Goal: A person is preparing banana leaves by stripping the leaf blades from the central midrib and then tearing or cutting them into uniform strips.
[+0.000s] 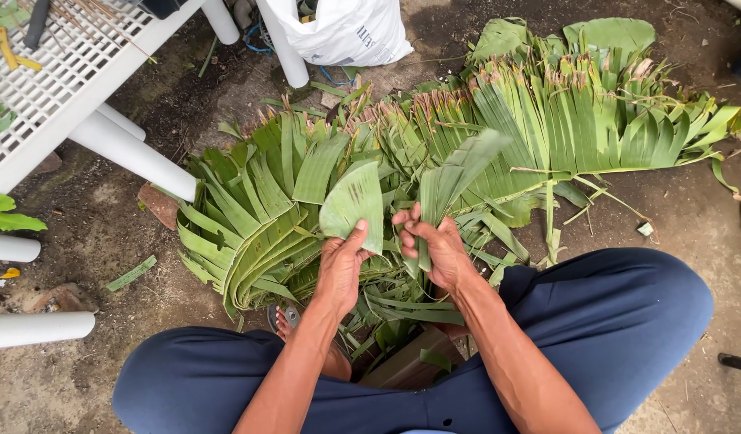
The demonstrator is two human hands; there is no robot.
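I sit low over a big pile of torn green banana leaves (pixel 434 153) spread on the dirt ground. My left hand (pixel 340 265) pinches the lower edge of a short, rounded leaf piece (pixel 353 201) that stands upright. My right hand (pixel 436 249) grips a longer, narrower leaf strip (pixel 459 173) that rises up and to the right. The two hands are close together above the heap, and the two pieces are almost touching at their bases. My knees in dark blue trousers frame the bottom of the view.
A white slatted plastic table (pixel 57 72) with round legs stands at the upper left, tools lying on it. A white plastic bag (pixel 346 32) sits at the top centre. A brown block (pixel 402 366) lies between my legs. Sandals show at the right edge.
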